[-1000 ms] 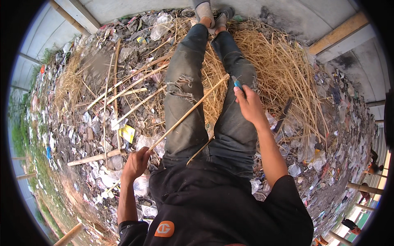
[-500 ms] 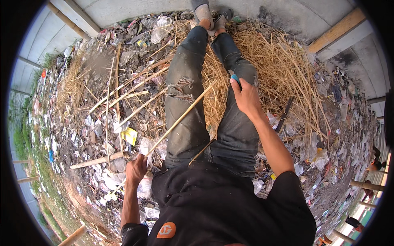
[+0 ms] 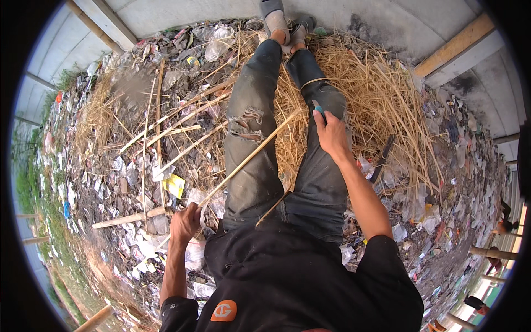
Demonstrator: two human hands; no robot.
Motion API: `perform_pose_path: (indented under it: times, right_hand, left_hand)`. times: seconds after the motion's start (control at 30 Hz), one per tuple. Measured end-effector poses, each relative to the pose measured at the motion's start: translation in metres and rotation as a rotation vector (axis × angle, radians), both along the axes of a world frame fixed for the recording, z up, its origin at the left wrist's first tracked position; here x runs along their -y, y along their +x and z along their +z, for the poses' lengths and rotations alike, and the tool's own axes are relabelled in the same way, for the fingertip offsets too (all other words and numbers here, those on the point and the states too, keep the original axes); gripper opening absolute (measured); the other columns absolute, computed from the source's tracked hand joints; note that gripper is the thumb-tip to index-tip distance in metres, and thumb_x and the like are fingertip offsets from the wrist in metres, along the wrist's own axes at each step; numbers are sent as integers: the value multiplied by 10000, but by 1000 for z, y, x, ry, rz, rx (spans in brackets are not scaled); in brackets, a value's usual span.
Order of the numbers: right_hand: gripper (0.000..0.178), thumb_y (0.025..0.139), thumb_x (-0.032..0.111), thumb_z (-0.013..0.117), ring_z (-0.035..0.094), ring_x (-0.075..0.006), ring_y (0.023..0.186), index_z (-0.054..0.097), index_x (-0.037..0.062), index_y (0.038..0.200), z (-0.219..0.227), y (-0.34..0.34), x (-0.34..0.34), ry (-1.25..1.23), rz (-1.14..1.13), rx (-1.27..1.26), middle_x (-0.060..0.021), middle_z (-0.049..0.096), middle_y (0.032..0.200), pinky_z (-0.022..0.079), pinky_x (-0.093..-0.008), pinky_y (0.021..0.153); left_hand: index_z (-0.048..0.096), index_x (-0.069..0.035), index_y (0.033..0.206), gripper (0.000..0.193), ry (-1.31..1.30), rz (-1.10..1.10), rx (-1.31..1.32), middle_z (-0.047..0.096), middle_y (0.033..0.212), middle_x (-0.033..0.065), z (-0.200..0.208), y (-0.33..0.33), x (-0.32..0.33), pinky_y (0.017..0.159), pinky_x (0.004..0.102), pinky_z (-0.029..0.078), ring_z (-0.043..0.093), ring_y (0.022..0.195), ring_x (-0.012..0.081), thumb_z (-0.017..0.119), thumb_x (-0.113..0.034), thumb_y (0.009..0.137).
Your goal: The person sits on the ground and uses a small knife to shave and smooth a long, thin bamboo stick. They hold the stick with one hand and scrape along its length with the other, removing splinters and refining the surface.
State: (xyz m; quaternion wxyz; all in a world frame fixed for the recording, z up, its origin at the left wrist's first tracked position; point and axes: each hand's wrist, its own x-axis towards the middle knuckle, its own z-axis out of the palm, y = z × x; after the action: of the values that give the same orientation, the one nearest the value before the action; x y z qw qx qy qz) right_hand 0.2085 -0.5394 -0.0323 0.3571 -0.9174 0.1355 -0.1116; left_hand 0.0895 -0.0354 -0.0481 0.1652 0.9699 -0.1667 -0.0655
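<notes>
My left hand point(image 3: 185, 222) is closed around the lower part of a long, thin bamboo strip point(image 3: 249, 157). That strip slants across my left thigh, and its far end is over the gap between my legs. In my right hand point(image 3: 333, 135), closed above my right thigh, is a small knife point(image 3: 318, 108) with a teal handle. Its short blade points away from me, apart from the strip. A thin curled shaving point(image 3: 315, 82) lies across my right trouser leg near the knee. Another thin strip point(image 3: 272, 209) rests in my lap.
Pale shavings point(image 3: 376, 105) are heaped between and right of my legs. Several bamboo strips point(image 3: 182, 113) and a thicker stick point(image 3: 130, 217) lie on litter-strewn ground to the left. A dark flat blade-like piece point(image 3: 383, 159) lies at right. A concrete wall point(image 3: 182, 12) stands beyond my feet.
The bamboo strip and my left hand have shifted slightly to the right. My right hand has moved a little nearer me with the knife. A shaving now shows on my right trouser leg.
</notes>
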Motion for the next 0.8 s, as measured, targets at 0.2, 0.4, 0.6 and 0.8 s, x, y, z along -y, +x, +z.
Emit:
perform_pose_path:
  times: [0.2, 0.4, 0.6, 0.8]
  right_hand:
    - [471, 1082, 447, 557, 654, -468, 621, 609, 4, 931, 45, -44, -79, -9, 295, 23, -235, 625, 627, 480, -532, 549]
    - [484, 1077, 486, 540, 657, -465, 635, 617, 31, 933, 26, -51, -105, -107, 462, -89, -224, 628, 628, 500, -534, 561]
    - [528, 1082, 525, 509, 674, -463, 679, 655, 34, 955, 35, -15, -72, -93, 324, -24, -219, 676, 694, 514, -532, 592]
    - [535, 1076, 535, 511, 693, -462, 666, 634, 28, 957, 20, -38, -102, -180, 441, -91, -216, 666, 642, 543, -553, 594]
  left_hand:
    - [549, -103, 979, 185, -38, 22, 0, 629, 632, 190, 6, 4, 29, 520, 548, 478, 633, 574, 456, 606, -262, 1054]
    - [543, -105, 972, 201, -78, 46, 7, 637, 640, 191, -3, 4, 30, 514, 545, 477, 640, 582, 456, 625, -271, 1050]
    - [557, -115, 985, 184, -52, 10, 39, 653, 654, 186, 4, 15, 38, 508, 539, 484, 646, 579, 449, 616, -273, 1058]
    - [560, -118, 1001, 212, -63, 19, 34, 665, 654, 182, 0, 8, 33, 503, 542, 494, 651, 569, 448, 600, -314, 1068]
